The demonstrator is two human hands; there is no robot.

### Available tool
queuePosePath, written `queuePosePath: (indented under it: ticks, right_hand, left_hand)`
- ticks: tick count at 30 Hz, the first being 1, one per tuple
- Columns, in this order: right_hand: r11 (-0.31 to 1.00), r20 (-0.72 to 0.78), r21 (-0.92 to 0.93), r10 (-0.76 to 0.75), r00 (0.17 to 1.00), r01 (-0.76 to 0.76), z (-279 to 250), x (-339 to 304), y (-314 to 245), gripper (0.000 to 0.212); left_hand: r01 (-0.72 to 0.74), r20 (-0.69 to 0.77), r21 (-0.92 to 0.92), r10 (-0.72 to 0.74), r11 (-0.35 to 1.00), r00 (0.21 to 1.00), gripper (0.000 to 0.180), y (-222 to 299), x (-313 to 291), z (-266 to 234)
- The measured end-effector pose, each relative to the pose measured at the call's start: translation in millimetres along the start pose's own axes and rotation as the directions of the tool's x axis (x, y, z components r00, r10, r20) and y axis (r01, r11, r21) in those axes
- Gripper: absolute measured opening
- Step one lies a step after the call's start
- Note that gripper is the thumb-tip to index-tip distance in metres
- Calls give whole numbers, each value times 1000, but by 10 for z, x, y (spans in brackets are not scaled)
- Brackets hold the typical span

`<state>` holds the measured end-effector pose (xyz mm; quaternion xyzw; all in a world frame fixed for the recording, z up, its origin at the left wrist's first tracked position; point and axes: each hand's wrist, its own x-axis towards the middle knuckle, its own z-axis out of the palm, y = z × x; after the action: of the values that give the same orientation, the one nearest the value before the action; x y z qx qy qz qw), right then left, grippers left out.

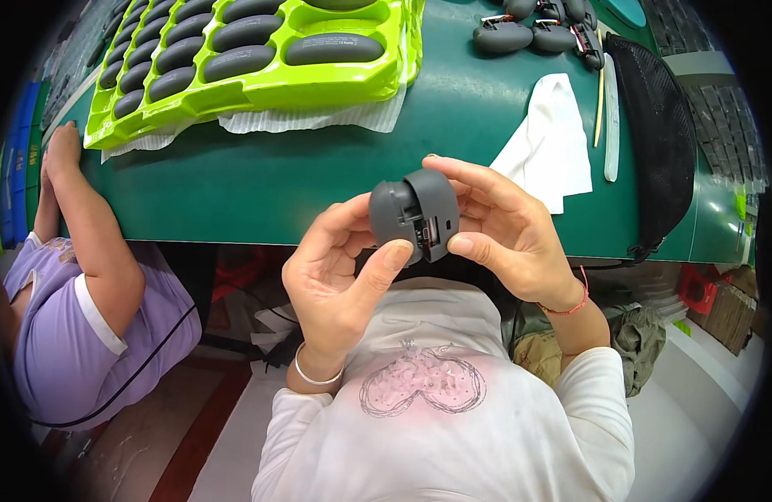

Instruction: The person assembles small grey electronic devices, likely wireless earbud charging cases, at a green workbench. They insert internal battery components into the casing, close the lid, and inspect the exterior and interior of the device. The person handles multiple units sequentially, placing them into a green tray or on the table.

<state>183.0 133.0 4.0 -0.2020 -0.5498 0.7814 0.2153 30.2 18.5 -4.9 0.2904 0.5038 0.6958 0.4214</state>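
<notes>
Steadily, both bare hands are holding one dark grey rounded casing (436,209) in front of the chest, where it is overlapping the near edge of the green table (453,109) in view. The left hand (332,280) is clamping the casing's left part, its thumb pressing low on the side facing the wearer and its other fingers curling round the far side. The right hand (516,234) is closing on the right part, its thumb touching the lower edge and its forefinger reaching over the top. Between the two parts a gap is showing small inner components, too fine to make out. A pale bangle (319,378) is circling the left wrist, and a red cord (577,299) is circling the right

Beyond the hands, a lime-green tray (235,94) is holding rows of dark oval casings (334,48), with white paper (319,117) sticking out from under it. Toward the far right, a cluster of opened casings (503,36) is lying near a white cloth (553,142), a thin wooden stick (601,100), a pale rod (610,125) and a black mesh pouch (654,134). At left, a person in a lilac top (110,335) is resting a forearm by the table's edge
</notes>
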Motion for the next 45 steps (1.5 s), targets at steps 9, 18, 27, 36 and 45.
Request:
queuePosePath:
  ticks: [9,18,27,36,45]
  right_hand:
    - [991,-64,-101,-90,994,83,50,-23,59,56]
    - [958,-85,-242,-181,980,156,61,-24,71,58]
    - [940,-140,-292,-225,964,176,95,-57,133,58]
    - [856,-67,-485,-241,968,179,135,-33,23,57]
    - [893,-95,-396,-272,958,215,109,-3,77,58]
  left_hand:
    - [-56,8,70,55,996,998,40,-57,-4,57]
    - [-128,14,177,128,976,992,38,-78,18,44]
    - [-195,62,309,185,931,981,37,-63,46,62]
    - [-127,36,173,123,977,992,37,-10,65,6]
    - [-182,82,287,165,940,983,36,45,94,17]
